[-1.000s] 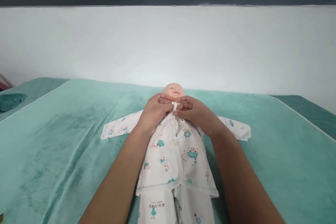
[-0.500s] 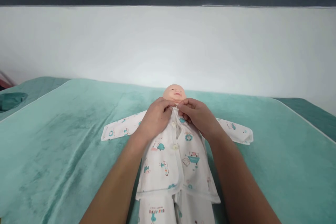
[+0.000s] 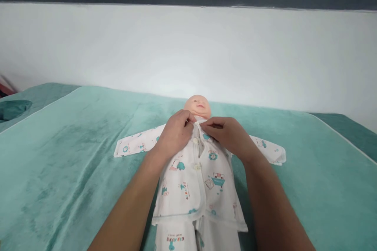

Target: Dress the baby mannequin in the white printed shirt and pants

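A baby doll lies on its back on a teal blanket, dressed in a white printed shirt with sleeves spread to both sides. My left hand pinches the left edge of the shirt's collar just under the doll's chin. My right hand pinches the right edge of the collar against it. Both hands' fingers are closed on the fabric near the top button. A lower button shows on the shirt front. White printed trousers cover the doll's legs at the bottom of the view.
A white wall stands behind the blanket, with a dark band above it. A dark teal bundle lies at the far left edge.
My hands have shifted slightly lower on the collar and pressed the two edges closer together. The small white button held up between my fingers one second ago is no longer visible.
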Motion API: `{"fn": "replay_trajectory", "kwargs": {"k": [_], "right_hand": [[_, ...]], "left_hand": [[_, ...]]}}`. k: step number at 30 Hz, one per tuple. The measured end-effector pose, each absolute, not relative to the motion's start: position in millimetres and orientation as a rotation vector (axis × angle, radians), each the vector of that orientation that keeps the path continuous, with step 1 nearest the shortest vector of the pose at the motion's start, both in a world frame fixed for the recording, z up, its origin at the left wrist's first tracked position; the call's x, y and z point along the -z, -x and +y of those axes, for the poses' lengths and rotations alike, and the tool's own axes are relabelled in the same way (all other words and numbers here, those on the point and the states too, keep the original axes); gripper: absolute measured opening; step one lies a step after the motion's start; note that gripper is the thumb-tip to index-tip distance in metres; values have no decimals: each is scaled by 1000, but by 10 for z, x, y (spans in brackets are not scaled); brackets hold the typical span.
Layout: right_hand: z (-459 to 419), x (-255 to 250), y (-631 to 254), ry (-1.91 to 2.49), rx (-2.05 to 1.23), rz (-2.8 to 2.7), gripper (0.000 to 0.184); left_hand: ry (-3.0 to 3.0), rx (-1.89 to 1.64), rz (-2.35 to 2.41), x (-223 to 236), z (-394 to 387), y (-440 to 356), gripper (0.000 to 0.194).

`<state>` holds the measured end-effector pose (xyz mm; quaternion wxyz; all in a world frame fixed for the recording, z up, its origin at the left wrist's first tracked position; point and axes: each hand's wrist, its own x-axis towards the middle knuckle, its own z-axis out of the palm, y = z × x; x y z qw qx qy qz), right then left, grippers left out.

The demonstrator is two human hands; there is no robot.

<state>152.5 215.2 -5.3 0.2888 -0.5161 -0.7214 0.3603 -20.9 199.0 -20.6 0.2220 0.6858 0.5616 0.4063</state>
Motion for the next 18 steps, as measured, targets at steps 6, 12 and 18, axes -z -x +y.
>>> {"fn": "replay_trajectory", "kwargs": {"k": [6, 12, 18], "right_hand": [[2117, 12, -1544, 1360, -839, -2088, 21], [2066, -70, -1538, 1394, -867, -2120, 25], [1808, -275, -1502, 1551, -782, -2198, 39]], "left_hand": [[-1913, -1211, 1585, 260, 2017, 168, 17], [-1666, -1228, 1555, 237, 1963, 202, 14], [-1546, -1058, 1332, 163, 1710, 382, 18]]}}
